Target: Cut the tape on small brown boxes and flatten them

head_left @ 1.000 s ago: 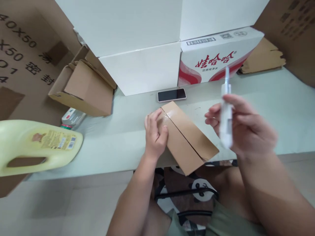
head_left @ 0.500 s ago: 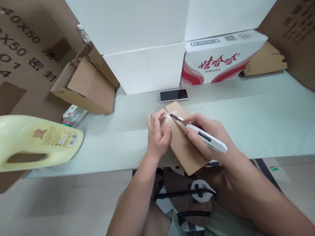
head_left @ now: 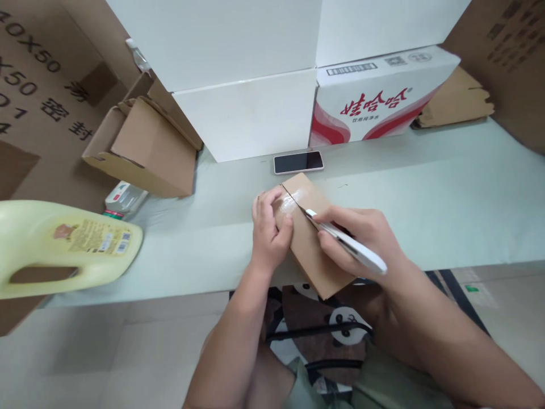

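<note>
Right hand point(head_left: 369, 236): fingers pinch the knife point(head_left: 361, 254) at the box point(head_left: 309, 250) seam. Left hand point(head_left: 271, 230): fingers clasp the box.

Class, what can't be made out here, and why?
- Head view, cardboard box: inside hidden by its top; right side behind the right hand.
- Head view, white knife: blade tip too small to tell its depth.
- Head view, yellow jug: one end cut off by left edge.

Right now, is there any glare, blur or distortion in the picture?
In the head view, glare whitens a shiny patch on the small cardboard box; there too, print on the far-right carton is blurred, and the yellow jug looks stretched.
</note>
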